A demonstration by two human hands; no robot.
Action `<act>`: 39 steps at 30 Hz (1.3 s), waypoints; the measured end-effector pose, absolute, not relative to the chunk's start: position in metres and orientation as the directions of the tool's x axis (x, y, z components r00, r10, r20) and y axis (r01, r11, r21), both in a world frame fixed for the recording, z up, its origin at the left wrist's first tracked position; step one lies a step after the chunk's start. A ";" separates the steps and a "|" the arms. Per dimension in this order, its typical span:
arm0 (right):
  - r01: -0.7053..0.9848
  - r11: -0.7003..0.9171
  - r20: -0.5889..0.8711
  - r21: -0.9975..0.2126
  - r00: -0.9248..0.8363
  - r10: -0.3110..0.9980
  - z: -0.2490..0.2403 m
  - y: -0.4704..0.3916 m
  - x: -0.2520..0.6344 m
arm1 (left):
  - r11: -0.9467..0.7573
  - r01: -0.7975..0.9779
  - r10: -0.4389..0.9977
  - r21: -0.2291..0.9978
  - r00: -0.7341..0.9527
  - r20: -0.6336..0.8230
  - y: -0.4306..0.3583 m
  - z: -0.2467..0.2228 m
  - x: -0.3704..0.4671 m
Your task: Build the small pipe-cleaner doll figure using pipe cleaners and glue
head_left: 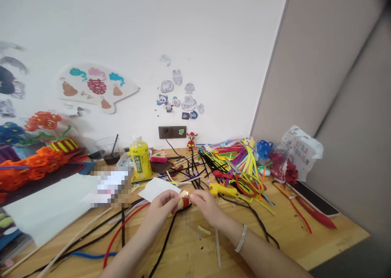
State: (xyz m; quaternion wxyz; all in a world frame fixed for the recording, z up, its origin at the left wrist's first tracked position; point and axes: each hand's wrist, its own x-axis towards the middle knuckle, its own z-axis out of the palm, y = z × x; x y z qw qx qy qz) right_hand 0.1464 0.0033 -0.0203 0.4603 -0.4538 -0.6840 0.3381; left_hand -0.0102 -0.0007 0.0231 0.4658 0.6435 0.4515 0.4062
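Note:
My left hand [166,203] is closed, its thumb and fingers gripping a small red-and-yellow craft piece [184,203] with a pale, shiny top. Close against it on the other side, my right hand [207,204] is pinched shut at the pale top. What lies between the right fingertips is too small to make out. A white sheet of paper [157,189] lies just behind my left hand. Beyond my right hand is a yellow glue gun [222,189]. Black pipe cleaners [165,243] run across the wooden table [189,253] below the hands.
Colourful pipe cleaners [249,157] heap up at the back right, with scissors [233,166] among them. A yellow bottle [140,159], a cup of dark liquid [111,157] and a small red figure [191,140] stand behind. A phone [314,198] lies right; orange pipe-cleaner flowers [39,168] stand left.

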 end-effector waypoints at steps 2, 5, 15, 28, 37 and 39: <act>0.303 0.340 0.309 -0.890 -0.149 0.939 -0.021 0.004 0.145 | -0.150 0.184 0.961 0.971 0.260 0.099 0.000 0.022 -0.011; 0.318 0.322 0.294 -0.891 -0.135 0.946 -0.024 0.005 0.144 | -0.144 0.179 0.963 0.973 0.253 0.095 0.000 0.023 -0.010; 0.060 0.260 0.250 -0.964 -0.147 0.957 -0.020 0.005 0.142 | -0.138 0.180 0.959 0.974 0.271 0.085 0.000 0.018 -0.007; 0.137 0.202 0.185 -0.970 -0.127 0.975 -0.025 0.004 0.141 | -0.382 0.343 0.920 0.858 0.230 0.318 0.009 -0.003 -0.008; 0.195 0.222 0.194 -0.955 -0.153 0.969 -0.030 0.006 0.141 | -0.436 0.438 0.899 0.786 0.250 0.359 0.006 -0.003 -0.007; 0.221 0.241 0.208 -0.945 -0.164 0.964 -0.032 0.008 0.142 | -0.438 0.447 0.899 0.780 0.245 0.364 0.006 -0.004 -0.008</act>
